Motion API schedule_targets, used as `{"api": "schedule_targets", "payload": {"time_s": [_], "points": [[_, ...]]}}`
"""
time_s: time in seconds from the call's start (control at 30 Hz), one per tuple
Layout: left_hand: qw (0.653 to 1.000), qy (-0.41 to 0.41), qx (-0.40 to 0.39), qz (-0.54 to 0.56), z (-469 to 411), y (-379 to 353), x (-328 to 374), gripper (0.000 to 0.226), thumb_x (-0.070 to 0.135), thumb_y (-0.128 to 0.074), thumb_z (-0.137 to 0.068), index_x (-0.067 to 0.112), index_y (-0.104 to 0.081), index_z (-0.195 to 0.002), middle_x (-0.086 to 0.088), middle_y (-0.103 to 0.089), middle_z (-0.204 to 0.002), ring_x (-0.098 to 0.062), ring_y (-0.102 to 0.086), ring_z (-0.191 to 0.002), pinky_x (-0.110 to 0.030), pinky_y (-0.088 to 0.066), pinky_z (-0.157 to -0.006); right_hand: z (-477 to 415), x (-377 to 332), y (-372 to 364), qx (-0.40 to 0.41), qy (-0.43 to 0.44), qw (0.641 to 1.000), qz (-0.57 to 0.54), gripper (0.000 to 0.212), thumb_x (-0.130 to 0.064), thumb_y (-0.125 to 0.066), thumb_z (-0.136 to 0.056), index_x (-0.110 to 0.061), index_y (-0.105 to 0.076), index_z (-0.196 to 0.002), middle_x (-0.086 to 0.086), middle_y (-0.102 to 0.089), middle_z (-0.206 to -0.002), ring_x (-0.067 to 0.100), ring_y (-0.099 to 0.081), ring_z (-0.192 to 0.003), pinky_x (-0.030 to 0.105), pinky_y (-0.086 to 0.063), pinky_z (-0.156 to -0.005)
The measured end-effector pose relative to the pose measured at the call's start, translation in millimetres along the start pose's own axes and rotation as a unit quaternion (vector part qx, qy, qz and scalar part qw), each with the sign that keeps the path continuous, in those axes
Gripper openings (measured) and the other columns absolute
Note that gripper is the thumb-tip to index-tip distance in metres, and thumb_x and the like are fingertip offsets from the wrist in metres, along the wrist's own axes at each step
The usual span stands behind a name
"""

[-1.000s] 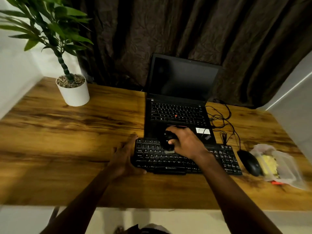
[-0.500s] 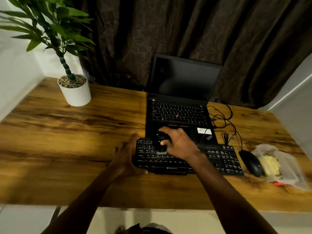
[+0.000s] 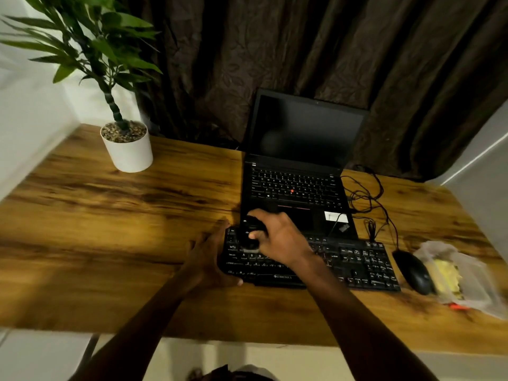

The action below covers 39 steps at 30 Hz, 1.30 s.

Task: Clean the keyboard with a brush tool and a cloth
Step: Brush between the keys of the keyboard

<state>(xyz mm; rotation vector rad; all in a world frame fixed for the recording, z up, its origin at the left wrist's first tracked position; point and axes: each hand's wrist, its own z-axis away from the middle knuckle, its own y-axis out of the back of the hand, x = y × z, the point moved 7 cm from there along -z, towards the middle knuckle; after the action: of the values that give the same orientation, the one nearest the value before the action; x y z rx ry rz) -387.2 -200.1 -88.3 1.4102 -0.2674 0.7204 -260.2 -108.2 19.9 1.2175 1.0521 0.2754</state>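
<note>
Head view: the right hand curls round a black brush, whose bristles rest on the upper-left keys of the keyboard. Just left of that grip, the left hand presses straight-fingered against the keyboard's end. Well right of the grip, a yellow cloth lies in a plastic bag.

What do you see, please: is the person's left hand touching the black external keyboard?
Touching. The head view shows the left hand braced against the left end of the black external keyboard, thumb on its front edge, no gap.
</note>
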Motion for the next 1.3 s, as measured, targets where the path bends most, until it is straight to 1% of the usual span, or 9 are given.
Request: {"api": "schedule_targets", "payload": {"time_s": [0.13, 0.33, 0.43, 0.57, 0.77, 0.87, 1.0, 1.17, 1.3], "points": [[1.0, -0.001, -0.006, -0.001, 0.1, -1.7, -2.4, 0.152, 0.085, -0.066, -0.036, 0.034, 0.012, -0.155, 0.006, -0.021, -0.161, -0.029, -0.021, -0.143, -0.053, -0.021, -0.114, -3.6, -0.4, -6.4, 0.012, -0.011, 0.999, -0.041, 0.043, -0.016, -0.069, -0.089, -0.032, -0.054, -0.126, 0.004, -0.068, -0.105, 0.018, -0.067, -0.093, 0.039, -0.061, -0.08], [1.0, -0.001, -0.003, 0.016, -0.4, -1.0, -2.1, 0.151, 0.08, -0.072, -0.037, 0.031, 0.006, -0.157, 0.008, -0.022, -0.161, -0.028, -0.02, -0.143, -0.052, -0.018, -0.113, -3.0, 4.9, 5.3, -0.013, -0.007, 0.999, 0.031, 0.048, -0.014, -0.07, -0.089, -0.027, -0.053, -0.132, 0.006, -0.069, -0.107, 0.018, -0.067, -0.091, 0.038, -0.059, -0.082], [1.0, 0.002, 0.006, 0.001, 1.8, 0.2, 1.4, 0.146, 0.073, -0.079, -0.043, 0.034, 0.007, -0.155, 0.007, -0.026, -0.158, -0.027, -0.022, -0.141, -0.049, -0.022, -0.111, -8.4, -7.4, -7.7, -0.008, 0.001, 1.0, -0.014, 0.044, -0.016, -0.07, -0.088, -0.033, -0.054, -0.125, 0.003, -0.069, -0.104, 0.02, -0.067, -0.094, 0.042, -0.061, -0.078], [1.0, 0.008, 0.004, -0.011, 1.9, 1.3, 3.5, 0.143, 0.07, -0.081, -0.046, 0.033, 0.005, -0.154, 0.008, -0.032, -0.153, -0.027, -0.025, -0.138, -0.046, -0.024, -0.109, -8.7, -15.0, -16.5, 0.014, -0.008, 0.998, -0.06, 0.04, -0.016, -0.068, -0.09, -0.029, -0.056, -0.127, 0.003, -0.067, -0.102, 0.016, -0.066, -0.09, 0.038, -0.061, -0.076], [1.0, 0.006, 0.016, 0.007, 3.1, 0.7, -1.4, 0.147, 0.072, -0.079, -0.042, 0.036, 0.007, -0.155, 0.005, -0.037, -0.152, -0.026, -0.027, -0.137, -0.046, -0.025, -0.108, -9.6, -3.4, -4.7, -0.003, 0.011, 0.999, 0.032, 0.048, -0.018, -0.069, -0.089, -0.03, -0.05, -0.131, 0.005, -0.069, -0.107, 0.021, -0.067, -0.094, 0.041, -0.06, -0.079], [1.0, 0.004, 0.024, 0.004, 3.8, 1.9, -0.1, 0.141, 0.073, -0.077, -0.042, 0.037, 0.0, -0.153, 0.009, -0.039, -0.148, -0.023, -0.028, -0.135, -0.043, -0.025, -0.106, -12.5, -12.3, -10.2, 0.004, 0.02, 1.0, 0.017, 0.046, -0.019, -0.069, -0.089, -0.031, -0.051, -0.129, 0.006, -0.069, -0.106, 0.022, -0.067, -0.094, 0.041, -0.06, -0.08], [0.999, -0.002, 0.033, 0.002, 6.5, 3.7, 3.4, 0.129, 0.072, -0.077, -0.043, 0.04, -0.006, -0.147, 0.013, -0.041, -0.144, -0.021, -0.03, -0.132, -0.038, -0.026, -0.1, -14.8, -16.8, -20.7, 0.009, 0.007, 0.999, -0.052, 0.041, -0.021, -0.068, -0.09, -0.032, -0.054, -0.127, 0.004, -0.067, -0.104, 0.018, -0.065, -0.094, 0.038, -0.06, -0.081], [1.0, 0.004, 0.018, 0.008, 6.5, 4.2, 2.8, 0.147, 0.071, -0.08, -0.044, 0.035, 0.008, -0.155, 0.008, -0.032, -0.156, -0.026, -0.027, -0.138, -0.044, -0.023, -0.106, -13.1, 0.7, -2.4, 0.011, 0.003, 1.0, -0.013, 0.045, -0.017, -0.069, -0.091, -0.028, -0.053, -0.132, -0.001, -0.067, -0.098, 0.005, -0.062, -0.074, 0.025, -0.058, -0.069], [1.0, 0.003, 0.013, 0.009, 6.0, 4.7, 3.7, 0.148, 0.068, -0.083, -0.045, 0.031, 0.008, -0.156, 0.008, -0.03, -0.157, -0.027, -0.025, -0.139, -0.047, -0.022, -0.109, -14.3, 9.7, 7.4, 0.042, -0.023, 0.999, 0.001, 0.049, -0.017, -0.069, -0.091, -0.024, -0.052, -0.136, 0.006, -0.069, -0.105, 0.015, -0.066, -0.091, 0.036, -0.06, -0.081]]}}
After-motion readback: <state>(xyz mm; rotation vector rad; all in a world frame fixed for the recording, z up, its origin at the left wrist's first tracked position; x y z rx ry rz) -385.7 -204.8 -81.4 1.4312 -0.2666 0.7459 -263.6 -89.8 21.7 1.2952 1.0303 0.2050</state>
